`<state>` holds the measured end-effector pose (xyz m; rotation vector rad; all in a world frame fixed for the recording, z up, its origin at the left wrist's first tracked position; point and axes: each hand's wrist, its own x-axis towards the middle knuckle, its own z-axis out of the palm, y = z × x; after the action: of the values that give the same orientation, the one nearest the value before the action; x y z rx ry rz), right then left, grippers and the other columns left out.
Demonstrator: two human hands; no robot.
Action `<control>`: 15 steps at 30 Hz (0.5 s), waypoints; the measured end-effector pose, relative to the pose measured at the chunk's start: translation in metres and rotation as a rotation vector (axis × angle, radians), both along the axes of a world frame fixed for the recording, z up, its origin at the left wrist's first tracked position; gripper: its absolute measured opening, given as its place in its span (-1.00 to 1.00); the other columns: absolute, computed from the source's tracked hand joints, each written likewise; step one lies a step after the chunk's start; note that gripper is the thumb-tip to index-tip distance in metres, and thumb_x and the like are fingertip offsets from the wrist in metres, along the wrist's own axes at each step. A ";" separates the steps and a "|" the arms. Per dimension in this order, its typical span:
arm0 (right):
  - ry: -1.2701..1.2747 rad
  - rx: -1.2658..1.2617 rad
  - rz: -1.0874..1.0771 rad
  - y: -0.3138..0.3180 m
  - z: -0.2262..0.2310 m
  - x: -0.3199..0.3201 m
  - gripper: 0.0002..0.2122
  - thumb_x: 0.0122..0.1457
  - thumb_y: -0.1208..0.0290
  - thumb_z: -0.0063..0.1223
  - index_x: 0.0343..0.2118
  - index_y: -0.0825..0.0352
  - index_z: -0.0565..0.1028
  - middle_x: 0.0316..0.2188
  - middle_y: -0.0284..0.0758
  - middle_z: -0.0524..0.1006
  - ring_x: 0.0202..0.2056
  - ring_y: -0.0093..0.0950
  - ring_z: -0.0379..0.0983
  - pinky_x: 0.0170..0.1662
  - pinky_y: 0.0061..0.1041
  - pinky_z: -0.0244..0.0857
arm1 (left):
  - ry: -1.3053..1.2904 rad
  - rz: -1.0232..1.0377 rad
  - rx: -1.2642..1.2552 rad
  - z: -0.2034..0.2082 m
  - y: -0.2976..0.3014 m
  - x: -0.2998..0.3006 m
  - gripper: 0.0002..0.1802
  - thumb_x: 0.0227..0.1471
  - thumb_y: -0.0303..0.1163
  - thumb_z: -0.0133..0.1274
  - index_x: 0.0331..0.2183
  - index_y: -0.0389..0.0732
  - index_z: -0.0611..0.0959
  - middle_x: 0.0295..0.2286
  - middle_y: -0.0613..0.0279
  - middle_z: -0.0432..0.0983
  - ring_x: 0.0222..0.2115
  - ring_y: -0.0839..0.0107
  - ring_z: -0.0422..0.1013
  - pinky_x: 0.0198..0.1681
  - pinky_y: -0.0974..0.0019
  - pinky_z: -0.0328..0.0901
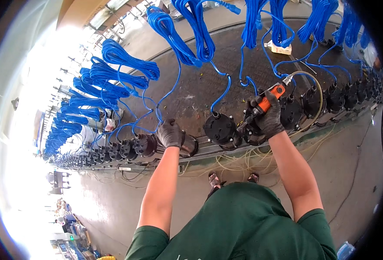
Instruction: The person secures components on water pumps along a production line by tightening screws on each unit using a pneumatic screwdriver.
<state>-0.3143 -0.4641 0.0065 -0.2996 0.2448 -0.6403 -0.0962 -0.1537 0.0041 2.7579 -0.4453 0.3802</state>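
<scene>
An orange-bodied power tool (277, 91) sits at the front edge of the bench, its dark nose slanting down leftward beside a round black-capped unit (221, 128) — whether they touch, I cannot tell. The right hand (271, 118), in a dark glove, wraps around the tool, forearm reaching up and inward. The left hand (170, 133), also gloved, is curled over the row of units, forearm nearly straight; what its fingers grip is unclear. A pale hose (320, 97) loops from the tool's rear. Beyond spreads a dark, scuffed worktop (191, 97) — blue cable coils (172, 37) hang over it — and below lies a grey floor (113, 195).
</scene>
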 end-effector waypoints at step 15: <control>-0.048 0.025 0.049 -0.003 -0.001 -0.003 -0.75 0.10 0.25 0.30 -0.27 0.26 0.53 -0.51 -0.35 0.54 -0.43 -0.34 0.52 -0.03 -0.11 0.47 | 0.123 0.089 -0.138 0.011 -0.002 -0.027 -0.64 -0.03 -0.23 0.08 -0.17 -0.05 0.76 -0.18 -0.05 0.62 0.02 -0.01 0.41 0.14 0.01 0.23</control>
<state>-0.3178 -0.4674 0.0057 -0.2646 0.1986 -0.5946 -0.1233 -0.1554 0.0149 2.6535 -0.2567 0.2506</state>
